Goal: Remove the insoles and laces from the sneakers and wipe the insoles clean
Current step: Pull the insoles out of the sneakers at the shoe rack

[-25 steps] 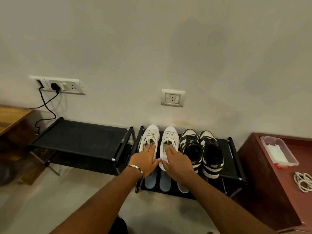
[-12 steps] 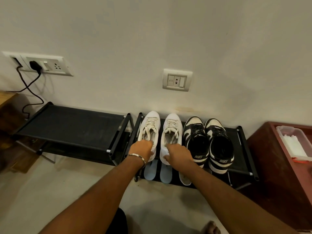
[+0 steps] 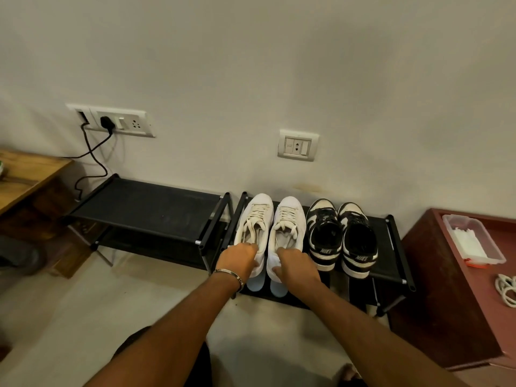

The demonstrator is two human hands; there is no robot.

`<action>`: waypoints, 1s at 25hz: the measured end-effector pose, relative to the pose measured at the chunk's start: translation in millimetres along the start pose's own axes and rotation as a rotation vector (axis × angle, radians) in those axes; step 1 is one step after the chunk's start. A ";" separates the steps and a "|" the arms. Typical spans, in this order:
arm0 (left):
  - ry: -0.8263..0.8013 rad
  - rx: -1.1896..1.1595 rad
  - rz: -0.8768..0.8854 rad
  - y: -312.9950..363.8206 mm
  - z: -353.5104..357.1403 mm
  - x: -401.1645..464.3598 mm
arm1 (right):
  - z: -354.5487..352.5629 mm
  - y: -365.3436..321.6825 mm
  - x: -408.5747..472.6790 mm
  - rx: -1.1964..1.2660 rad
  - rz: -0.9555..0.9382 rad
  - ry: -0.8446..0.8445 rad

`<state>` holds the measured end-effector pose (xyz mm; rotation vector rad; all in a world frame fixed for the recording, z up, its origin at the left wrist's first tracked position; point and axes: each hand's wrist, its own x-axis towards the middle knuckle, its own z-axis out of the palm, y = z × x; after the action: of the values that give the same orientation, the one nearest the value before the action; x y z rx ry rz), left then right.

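1. Both hands have closed since one second ago: then the fingers lay flat on the tongues of the white sneakers, now they are curled over the heel collars.
2. The left hand point(image 3: 239, 258) grips the heel of the left white sneaker point(image 3: 255, 222), and the right hand point(image 3: 296, 262) grips the heel of the right white sneaker point(image 3: 287, 224); the fingertips are hidden inside the openings.
3. Both sneakers stand on the top shelf of the black shoe rack point(image 3: 389, 247), toes to the wall, laces tied in, just beside the black-and-white Nike sneakers point(image 3: 342, 236).
4. The step, as I judge it, is lifting the pair off the rack; nothing is removed yet.
5. Risks: the right sneaker touches the Nike pair, so a sideways pull can drag it off the shelf. A collar grip is weak, and a shoe may tip and slip.
6. A plastic container point(image 3: 474, 238) and loose white laces point(image 3: 506, 286) lie on the red cabinet point(image 3: 446, 303) at the right.
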<state>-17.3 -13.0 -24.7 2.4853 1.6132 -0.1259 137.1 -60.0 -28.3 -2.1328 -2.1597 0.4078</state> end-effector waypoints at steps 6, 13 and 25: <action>0.017 -0.038 -0.001 10.3 4.7 -72.1 | -0.5 -25.8 -70.3 -0.014 -0.025 0.010; -0.084 -0.073 -0.012 11.1 33.9 -139.8 | 33.7 -41.9 -133.3 0.030 -0.042 -0.035; -0.305 -0.165 0.014 -5.6 118.3 -194.1 | 122.5 -51.7 -175.8 0.172 0.080 -0.373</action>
<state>-98.9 -207.7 -109.1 2.2261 1.4200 -0.3383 62.3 -250.3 -110.7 -2.1917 -2.1169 1.0317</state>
